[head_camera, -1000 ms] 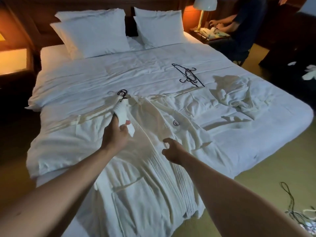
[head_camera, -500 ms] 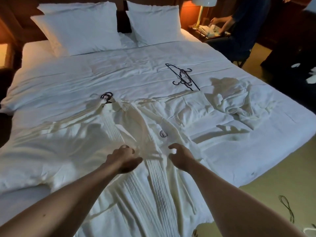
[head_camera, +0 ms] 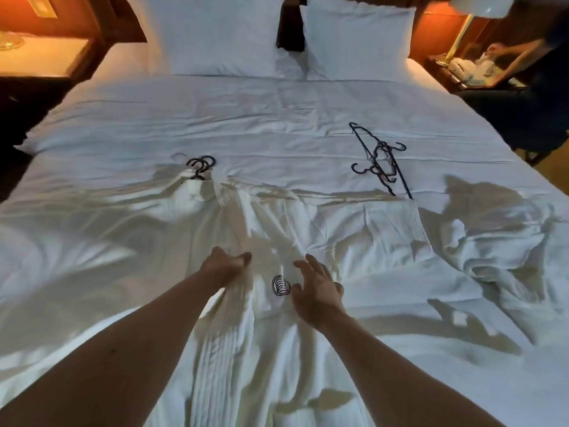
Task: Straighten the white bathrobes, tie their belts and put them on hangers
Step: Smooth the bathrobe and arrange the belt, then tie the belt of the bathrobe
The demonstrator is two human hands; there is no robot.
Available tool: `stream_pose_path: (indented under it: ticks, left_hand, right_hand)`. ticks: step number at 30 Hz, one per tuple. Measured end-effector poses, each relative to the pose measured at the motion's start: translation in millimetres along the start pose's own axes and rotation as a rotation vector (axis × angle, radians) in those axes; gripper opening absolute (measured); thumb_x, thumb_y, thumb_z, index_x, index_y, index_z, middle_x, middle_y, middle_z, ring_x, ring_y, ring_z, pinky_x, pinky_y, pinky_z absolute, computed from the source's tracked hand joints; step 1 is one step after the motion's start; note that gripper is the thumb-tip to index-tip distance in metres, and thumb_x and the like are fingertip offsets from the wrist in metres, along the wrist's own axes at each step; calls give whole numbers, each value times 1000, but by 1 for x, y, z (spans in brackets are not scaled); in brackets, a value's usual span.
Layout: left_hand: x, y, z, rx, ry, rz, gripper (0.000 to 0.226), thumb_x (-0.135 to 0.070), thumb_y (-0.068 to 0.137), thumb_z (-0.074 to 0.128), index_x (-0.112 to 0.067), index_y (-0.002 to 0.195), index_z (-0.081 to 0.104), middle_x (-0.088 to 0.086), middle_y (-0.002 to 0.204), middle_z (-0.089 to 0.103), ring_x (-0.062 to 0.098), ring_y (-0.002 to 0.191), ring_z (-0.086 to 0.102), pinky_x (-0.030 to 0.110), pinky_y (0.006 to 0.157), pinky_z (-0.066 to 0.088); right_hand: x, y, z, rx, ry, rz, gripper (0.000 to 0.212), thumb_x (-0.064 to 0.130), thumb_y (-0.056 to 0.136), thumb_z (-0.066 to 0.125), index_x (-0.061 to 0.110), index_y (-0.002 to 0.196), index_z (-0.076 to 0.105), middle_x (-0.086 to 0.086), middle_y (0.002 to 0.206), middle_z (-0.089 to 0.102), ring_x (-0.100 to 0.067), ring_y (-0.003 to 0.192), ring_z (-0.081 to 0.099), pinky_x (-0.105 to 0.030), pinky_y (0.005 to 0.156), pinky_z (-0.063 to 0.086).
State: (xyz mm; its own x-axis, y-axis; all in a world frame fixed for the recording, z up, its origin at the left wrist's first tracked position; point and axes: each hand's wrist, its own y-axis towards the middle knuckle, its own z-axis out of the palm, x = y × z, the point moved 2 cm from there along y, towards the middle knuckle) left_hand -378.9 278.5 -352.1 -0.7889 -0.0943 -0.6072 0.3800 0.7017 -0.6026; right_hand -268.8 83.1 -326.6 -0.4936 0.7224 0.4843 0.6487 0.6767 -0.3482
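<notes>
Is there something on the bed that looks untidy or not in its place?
Yes. A second bathrobe lies crumpled in a heap on the right side of the bed, not straightened. Beside it, loose black hangers lie tangled on the cover, with nothing hung on them.

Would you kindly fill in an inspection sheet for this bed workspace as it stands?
Surface: bed, white, rumpled.
Job's things: robe laid out lengthwise, hanger hooks at its collar; second robe crumpled at right; spare hangers loose above it.
Clutter: two pillows.
Grips: left hand closed on the robe's lapel; right hand open, fingers spread beside the logo.
Cables: nothing seen.
Surroundings: nightstands either side; lamp; another person at right.
</notes>
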Motion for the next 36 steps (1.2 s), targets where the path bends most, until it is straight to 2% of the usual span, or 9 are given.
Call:
stream_pose_path:
  ticks: [2,5,8,13,16,20,26,30,36]
  left_hand:
    - [1,12,5,104,-198,-25,67,-38,68,89,7,110,64,19,91,67,35,78,70,27,49,53]
    - [9,22,1,0,-426,-126,45,-14,54,83,6,92,71,23,94,72,35,78,72,51,72,62]
    - [22,29,-25,-363,-48,-51,41,-13,77,67,-3,116,60,18,111,66,36,100,65,40,83,56]
    - [16,55,-30,-224,-22,26,78,-28,87,68,-15,151,26,16,138,51,27,99,52,34,80,42]
    - [-11,95,-36,-202,-188,45,80,-48,88,68,-6,148,38,16,144,51,34,124,54,39,96,44]
    - [-24,142,-40,-73,-400,-52,62,-58,78,75,-3,106,73,15,101,74,29,86,68,38,77,52]
    - [-50,178,-35,-23,-336,-40,25,-37,83,81,-19,77,65,4,71,59,18,56,51,25,60,43]
    - [-78,193,-48,-432,-82,212,20,-36,95,66,-16,96,65,2,88,59,21,82,56,28,66,40]
    - [-68,214,-37,-523,333,97,56,-32,89,58,-11,139,42,17,141,44,38,126,48,43,102,40]
  right_hand:
    - [3,23,13,5,-15,1,59,33,100,41,37,156,23,12,169,5,-14,156,4,-54,121,13]
    - [-6,49,32,30,-23,96,62,41,99,32,37,158,15,11,169,7,-16,155,8,-54,120,12]
    - [-19,62,46,77,-236,70,58,48,96,31,33,151,26,8,163,22,-19,147,22,-53,114,22]
    - [-7,96,21,10,-309,120,48,50,102,27,26,130,58,-3,135,53,-31,132,44,-52,105,33]
    - [-1,132,5,-121,-247,62,35,41,101,36,24,120,60,-2,127,57,-28,121,51,-47,99,38]
    - [2,183,-11,-244,-244,-118,38,40,101,42,30,138,47,6,144,43,-20,131,41,-47,101,34]
    - [6,264,-19,-89,-362,-189,51,58,97,45,34,141,44,3,147,49,-26,140,37,-52,104,28]
    - [7,291,-35,-145,-449,-272,30,50,100,48,26,113,59,-4,117,66,-31,114,58,-40,88,32]
    - [-24,306,-47,-27,-150,-144,40,62,92,56,22,86,62,-3,92,67,-27,85,63,-37,74,50]
